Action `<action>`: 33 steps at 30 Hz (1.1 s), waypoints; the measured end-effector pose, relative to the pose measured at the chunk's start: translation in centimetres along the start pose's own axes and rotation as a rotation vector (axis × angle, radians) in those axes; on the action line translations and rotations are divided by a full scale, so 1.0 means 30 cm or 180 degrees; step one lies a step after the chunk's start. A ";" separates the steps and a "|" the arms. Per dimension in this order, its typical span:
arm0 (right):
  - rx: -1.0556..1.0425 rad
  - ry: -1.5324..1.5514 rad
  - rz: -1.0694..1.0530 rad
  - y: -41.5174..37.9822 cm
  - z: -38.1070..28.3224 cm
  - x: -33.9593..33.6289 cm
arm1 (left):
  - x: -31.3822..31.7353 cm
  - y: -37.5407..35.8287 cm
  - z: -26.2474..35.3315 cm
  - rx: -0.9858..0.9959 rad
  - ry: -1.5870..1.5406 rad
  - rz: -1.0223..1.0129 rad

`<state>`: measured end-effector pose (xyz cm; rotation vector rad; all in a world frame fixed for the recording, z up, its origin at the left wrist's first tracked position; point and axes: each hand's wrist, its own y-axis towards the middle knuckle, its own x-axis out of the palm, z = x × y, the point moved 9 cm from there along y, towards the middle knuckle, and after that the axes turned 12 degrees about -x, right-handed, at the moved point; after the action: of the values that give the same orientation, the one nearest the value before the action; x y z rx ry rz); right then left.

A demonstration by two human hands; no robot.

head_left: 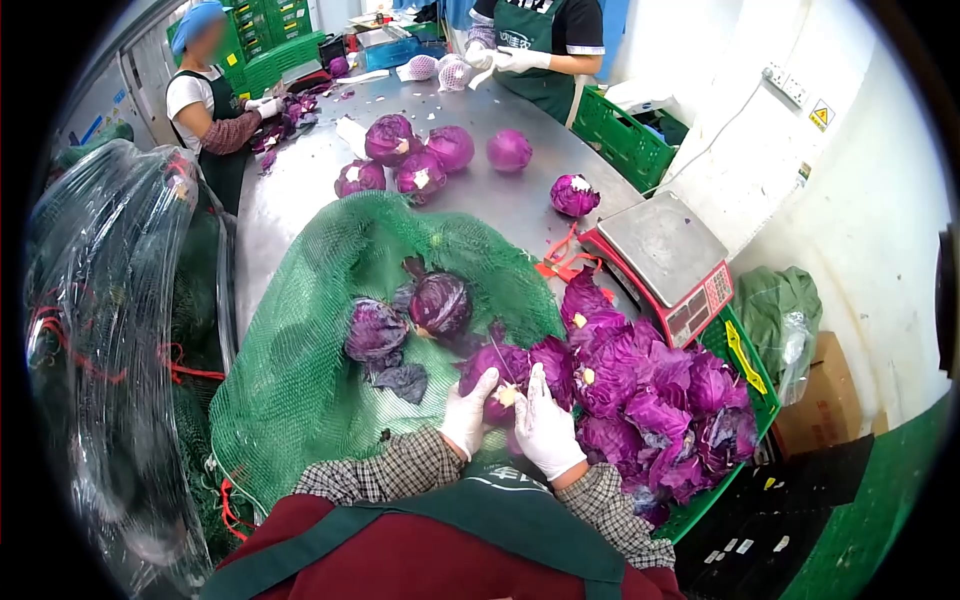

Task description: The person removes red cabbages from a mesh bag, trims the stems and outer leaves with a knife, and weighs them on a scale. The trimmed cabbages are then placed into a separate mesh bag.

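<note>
A red cabbage [490, 365] is held low in front of me, its pale cut stem facing up toward me. My left hand [468, 412], in a white glove, grips its left side. On the other side my right hand [548, 425], also gloved, presses against the cabbage near the stem, its fingertips partly hidden by leaves. Beneath and around it spreads a green mesh bag [290, 380]. Inside the bag lie another whole cabbage [441, 304] and a darker one [375, 330] with loose outer leaves. Purple cabbage leaves [650, 400] are heaped right beside my right hand.
The leaves fill a green crate [763, 405]. A red digital scale [665, 245] stands behind it. Several cabbages [420, 172] sit farther up the metal table [300, 215]. Two co-workers [205, 95] [540, 50] stand beyond. Plastic-wrapped sacks [120, 300] are at left.
</note>
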<state>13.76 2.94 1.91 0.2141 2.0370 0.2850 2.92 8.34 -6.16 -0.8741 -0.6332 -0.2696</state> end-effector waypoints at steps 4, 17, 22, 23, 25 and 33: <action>0.0318 0.0367 -0.0076 0.016 0.058 -0.009 | 0.018 -0.005 0.007 -0.0082 -0.0063 0.0079; 0.1491 0.3371 0.1600 -0.098 0.347 -0.216 | 0.001 -0.100 -0.014 -0.0712 -0.0383 -0.0929; 0.1783 0.0496 0.0875 -0.205 0.399 -0.363 | -0.048 -0.060 0.056 0.0091 -0.0022 -0.0792; 0.1597 0.0916 0.1004 -0.181 0.365 -0.351 | 0.001 -0.108 0.100 0.0241 -0.0019 -0.0625; 0.1056 0.1865 0.0964 -0.103 0.249 -0.255 | -0.051 -0.046 0.071 0.0269 0.0042 -0.0322; 0.0533 0.3258 -0.0198 0.035 -0.091 0.007 | -0.123 0.019 0.082 0.1978 0.0668 -0.0155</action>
<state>11.27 3.70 3.25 0.1085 3.0807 0.1957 -0.72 10.50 -7.61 -0.2293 -0.4986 -0.1877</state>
